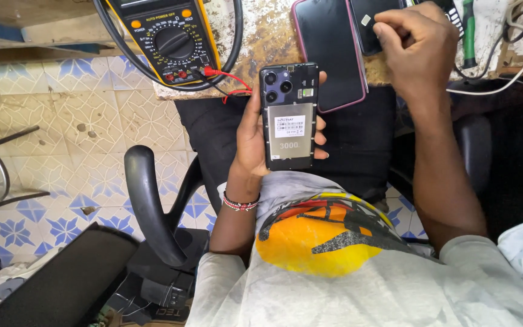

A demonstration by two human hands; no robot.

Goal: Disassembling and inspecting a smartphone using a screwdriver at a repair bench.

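My left hand (250, 136) grips an opened black phone (289, 115) with its back cover off, camera lenses at the top and a silver battery with a white label facing up. It is held over my lap, below the worn bench edge. My right hand (416, 45) is up on the bench with its fingers pinched together; what they hold, if anything, is too small to see. A small white square piece (366, 20) lies on a dark phone (370, 27) just left of those fingertips.
A phone with a pink rim (328, 54) lies screen-up on the bench. A yellow multimeter (167, 37) with black and red leads (234, 85) sits at the left. White cables (516, 66) run at the right. A black chair armrest (146, 200) stands over the tiled floor.
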